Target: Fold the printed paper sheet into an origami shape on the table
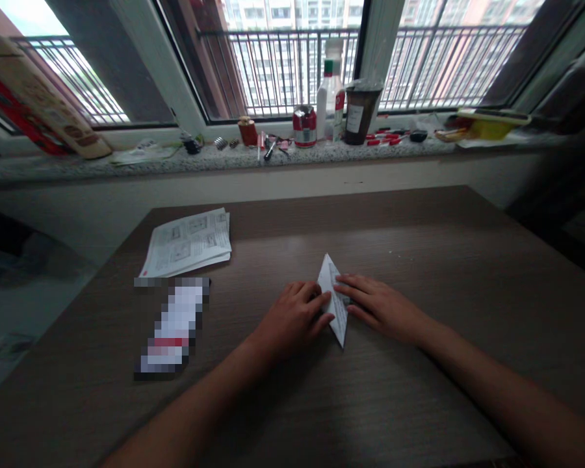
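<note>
A small sheet of printed white paper, the folded paper (340, 318), lies on the table as a narrow diamond, with one point away from me and one towards me. My left hand (296, 315) is at its left edge, fingers curled and thumb pressed against the paper. From the other side, my right hand (377, 305) rests with its fingers stretched out flat, the tips on the paper's right half. Parts of the paper are hidden under the fingers of both hands.
Printed sheets (188, 244) lie at the table's (419, 234) back left, with a pixelated phone-shaped object (173, 328) nearer me. On the windowsill (166, 170) stand a soda can (305, 127), bottles (325, 107), a dark cup (361, 117), red-handled tools (387, 138) and a leaning box (43, 97).
</note>
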A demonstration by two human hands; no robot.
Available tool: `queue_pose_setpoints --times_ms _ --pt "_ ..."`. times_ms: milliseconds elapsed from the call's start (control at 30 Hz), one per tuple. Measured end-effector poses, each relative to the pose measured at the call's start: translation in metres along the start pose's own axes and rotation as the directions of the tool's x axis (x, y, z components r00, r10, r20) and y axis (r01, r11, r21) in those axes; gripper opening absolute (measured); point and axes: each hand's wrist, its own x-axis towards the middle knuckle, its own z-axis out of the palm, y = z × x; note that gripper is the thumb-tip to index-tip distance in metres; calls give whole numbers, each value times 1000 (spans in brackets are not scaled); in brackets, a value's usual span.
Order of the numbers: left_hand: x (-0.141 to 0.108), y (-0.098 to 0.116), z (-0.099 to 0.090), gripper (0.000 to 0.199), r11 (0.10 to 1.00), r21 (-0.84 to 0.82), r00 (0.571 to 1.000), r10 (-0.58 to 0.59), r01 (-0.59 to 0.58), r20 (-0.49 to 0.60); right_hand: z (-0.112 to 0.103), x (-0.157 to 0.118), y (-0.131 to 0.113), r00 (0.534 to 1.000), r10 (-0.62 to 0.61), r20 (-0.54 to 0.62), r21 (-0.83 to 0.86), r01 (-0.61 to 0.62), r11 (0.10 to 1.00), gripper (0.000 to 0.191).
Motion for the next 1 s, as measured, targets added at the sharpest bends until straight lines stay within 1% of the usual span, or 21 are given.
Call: queue_pose_setpoints --times_ms 100,233,333,400,567,667,733,833,933,1000 --pt "-1 -6 -1 39 1000 -19 1000 23 -23 1 2 0 3 1000 -9 -21 19 9 1000 49" --pt "-1 -12 -2 42 996 -48 995 82 -79 59 3 1 5 999 -26 -28 46 28 999 51" --pt "-1 -12 -1 45 996 -52 994 71 -67 85 3 1 6 998 -39 -43 47 41 998 49" --pt "-1 -11 -2 45 998 -41 994 54 -50 90 2 1 7 996 -43 -78 47 47 998 46" --pt "-1 -7 -2 45 999 4 996 40 -41 86 -4 -2 5 982 24 -189 73 -10 997 38" --pt "1 -5 -1 47 999 29 996 43 -45 77 -7 -3 3 971 60 -231 88 -41 995 37" --pt "2 -3 1 46 998 29 997 46 -47 63 -8 -3 1 968 61 -244 69 -46 997 36" --pt "2 -3 4 43 999 20 999 41 -41 31 -5 -2 -1 976 20 -219 -1 -20 1000 40" --pt "1 -4 8 40 999 -3 999 48 -48 4 0 0 -1 990 -23 -141 -65 13 998 48" --pt "1 -6 10 37 999 -12 998 52 -52 -22 4 0 1 995 -38 -93 -90 30 996 49"
